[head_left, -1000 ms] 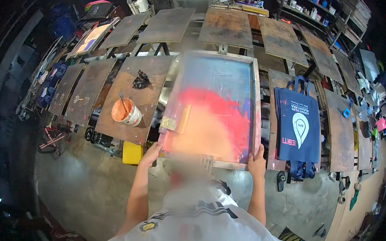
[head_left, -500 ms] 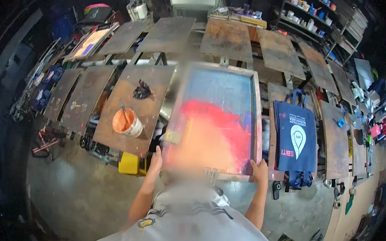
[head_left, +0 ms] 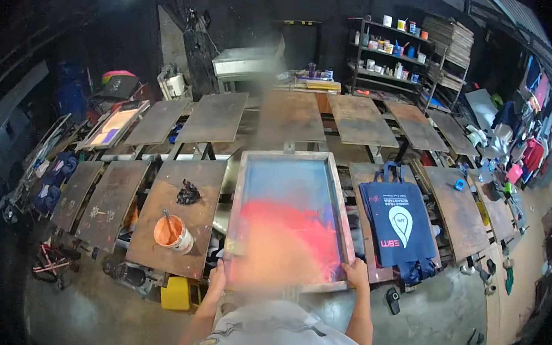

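Note:
A wooden-framed printing screen point(head_left: 344, 226) lies in front of me, its mesh blue at the far end and smeared with red and orange ink nearer me. My right hand point(head_left: 355, 273) is closed round its near right corner. At the near left corner, my left hand point(head_left: 216, 282) grips the frame, its fingers partly hidden. Left of the screen, a white bucket of orange ink point(head_left: 174, 236) with a stick in it stands on a brown board point(head_left: 151, 195). A crumpled dark rag point(head_left: 189, 193) sits behind the bucket. A blur covers part of the screen's middle.
To the right, a navy tote bag point(head_left: 397, 214) with a white print lies on another board. More boards point(head_left: 212, 119) stretch in two rows. A shelf of ink pots point(head_left: 389, 52) stands at the back right. Under the boards are a yellow container point(head_left: 179, 294) and a sandal point(head_left: 393, 300).
The view has tilted upward, so the boards and screen appear lower and more of the back wall shows. My left hand, flatter beside the frame before, now grips its corner.

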`<state>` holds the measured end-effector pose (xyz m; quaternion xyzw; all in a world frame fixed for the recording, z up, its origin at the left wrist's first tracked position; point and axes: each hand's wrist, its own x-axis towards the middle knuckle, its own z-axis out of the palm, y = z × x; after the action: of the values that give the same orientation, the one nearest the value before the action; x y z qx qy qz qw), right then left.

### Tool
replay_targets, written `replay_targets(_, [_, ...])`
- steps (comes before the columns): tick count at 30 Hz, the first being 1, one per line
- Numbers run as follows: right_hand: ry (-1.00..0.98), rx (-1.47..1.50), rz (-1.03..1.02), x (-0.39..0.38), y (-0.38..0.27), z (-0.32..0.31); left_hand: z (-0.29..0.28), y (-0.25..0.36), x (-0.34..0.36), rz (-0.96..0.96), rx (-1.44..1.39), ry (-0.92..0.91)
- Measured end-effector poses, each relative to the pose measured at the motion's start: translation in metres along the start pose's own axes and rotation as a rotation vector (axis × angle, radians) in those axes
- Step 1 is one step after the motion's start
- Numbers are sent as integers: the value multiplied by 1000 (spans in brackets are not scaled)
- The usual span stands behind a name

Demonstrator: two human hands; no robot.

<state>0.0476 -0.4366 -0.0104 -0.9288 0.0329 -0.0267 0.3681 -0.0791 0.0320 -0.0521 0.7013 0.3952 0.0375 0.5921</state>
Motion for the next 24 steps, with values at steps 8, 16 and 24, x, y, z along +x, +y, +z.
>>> replay_targets(8, [-1,22,-32,4,9,-9,-1,20,-13,26,72,103])
replay_targets(16, [18,178,-60,2,-26,-35,-19,66,-67,138,-119,119])
replay_targets(24, [-86,287,-194,4,-95,-39,-64,31,-96,217,-230,404])
